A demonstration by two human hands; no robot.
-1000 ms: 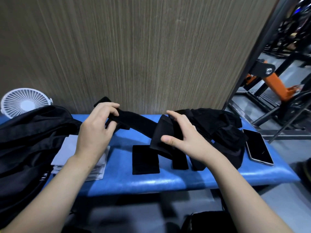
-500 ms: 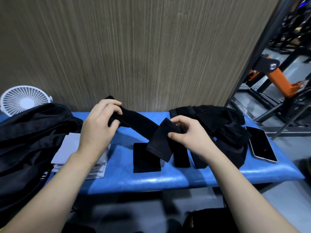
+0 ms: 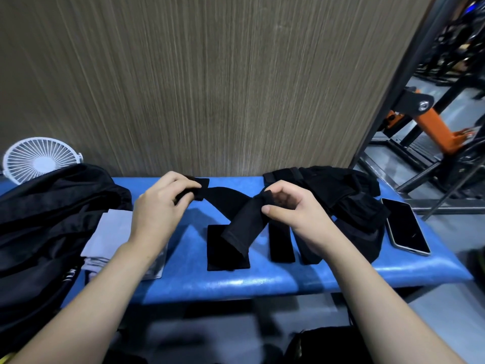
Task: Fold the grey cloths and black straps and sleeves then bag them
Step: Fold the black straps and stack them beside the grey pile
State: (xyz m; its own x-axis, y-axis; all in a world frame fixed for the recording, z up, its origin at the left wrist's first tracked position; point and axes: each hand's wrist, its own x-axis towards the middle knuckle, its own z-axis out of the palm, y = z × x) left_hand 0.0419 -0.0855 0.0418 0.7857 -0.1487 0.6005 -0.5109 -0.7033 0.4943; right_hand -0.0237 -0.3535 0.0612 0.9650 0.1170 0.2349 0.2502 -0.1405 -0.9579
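The blue padded surface (image 3: pixel 262 282) is the landmark, set against a brown wood-grain wall (image 3: pixel 210 74). At its left end slumps the largest thing, one black bag (image 3: pixel 47 214), covering that end and partly hiding one white fan (image 3: pixel 36 158) that stands behind it by the wall. At the right end, toward the wall, lies one heap of unfolded black straps and sleeves (image 3: pixel 346 203), crowding the space behind the right hand. Off the right end stands gym equipment with an orange arm (image 3: pixel 433 127).

Above the middle of the surface one long black sleeve (image 3: pixel 244 219) hangs in the air between two hands. The left hand (image 3: pixel 157 214) holds its far end, fingers curled around the cloth. The right hand (image 3: pixel 296 214) pinches a fold in the middle between thumb and bent fingers, and the free end droops over the folded pieces below, hiding part of one.

Just right of the bag sits one stack of folded grey cloths (image 3: pixel 110 232); the left forearm crosses over it. On the middle of the surface lie three folded black pieces (image 3: pixel 280 245) side by side, the rightmost mostly behind the right wrist. One phone (image 3: pixel 405 229) lies face up at the right end, just beside the heap.
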